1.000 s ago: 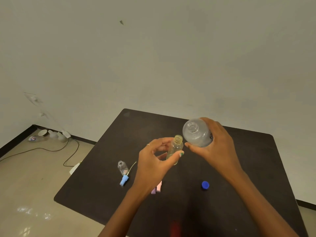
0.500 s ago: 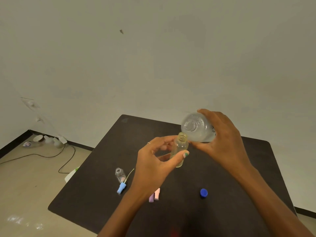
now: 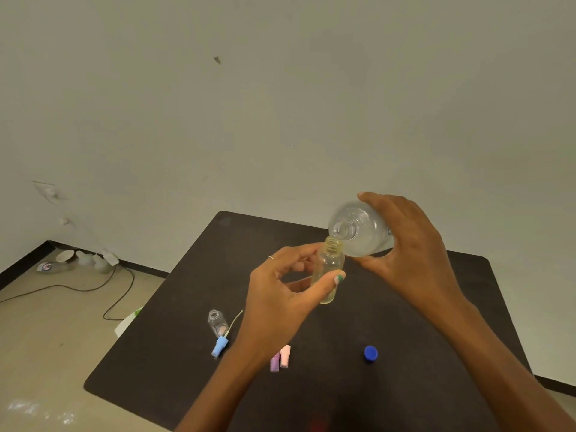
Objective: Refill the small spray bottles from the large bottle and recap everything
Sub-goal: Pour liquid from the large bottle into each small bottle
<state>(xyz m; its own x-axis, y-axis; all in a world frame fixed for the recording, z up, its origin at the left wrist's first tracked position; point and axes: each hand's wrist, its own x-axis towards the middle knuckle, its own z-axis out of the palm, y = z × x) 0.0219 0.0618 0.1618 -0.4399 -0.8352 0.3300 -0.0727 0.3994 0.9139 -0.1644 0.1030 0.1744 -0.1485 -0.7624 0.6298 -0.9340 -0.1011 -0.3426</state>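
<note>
Bottles both look light, thin and slick. Left hand [image 3: 280, 294] pinches small bottle [image 3: 328, 269] mid-body; right hand [image 3: 405, 244] grips tilted large bottle [image 3: 361, 229], best held firmly.

A plain off-white painted wall [image 3: 311, 120] fills the upper part of the view, with a small dark mark [image 3: 217, 60] high on it. A dark matte rectangular table [image 3: 174, 363] with rounded corners stands near it. At left lies a beige glossy floor [image 3: 46, 338] edged by a black baseboard [image 3: 21, 263]. A thin black cable [image 3: 93, 288] trails across the floor near the table's left edge.
</note>
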